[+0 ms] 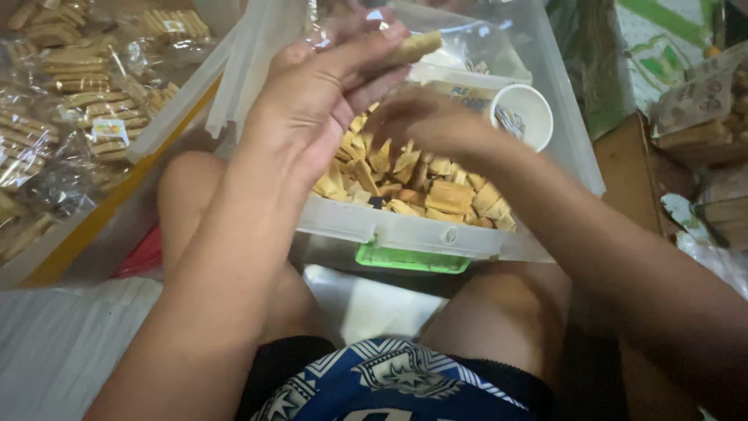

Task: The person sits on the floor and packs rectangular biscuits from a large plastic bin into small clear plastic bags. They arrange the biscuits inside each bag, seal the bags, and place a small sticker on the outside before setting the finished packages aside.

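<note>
The person sits on the floor, a clear plastic bin point(436, 234) of biscuit pieces point(421, 183) between the knees. The left hand point(319, 101) pinches a clear bag point(343, 27) with one long biscuit point(413, 48); the right hand point(425, 121), blurred, curls over the pile. Bagged biscuits point(70, 93) fill a tray at left, and a white cup point(523, 117) stands in the bin

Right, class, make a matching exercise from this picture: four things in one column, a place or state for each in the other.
Things:
1. left hand
2. right hand
3. white cup
4. green latch

Places or states:
A. on the clear bin's near wall
B. raised, pinching a biscuit stick
C. in the bin's far right corner
D. down over the loose biscuits

Pairs: 1-B, 2-D, 3-C, 4-A
</note>
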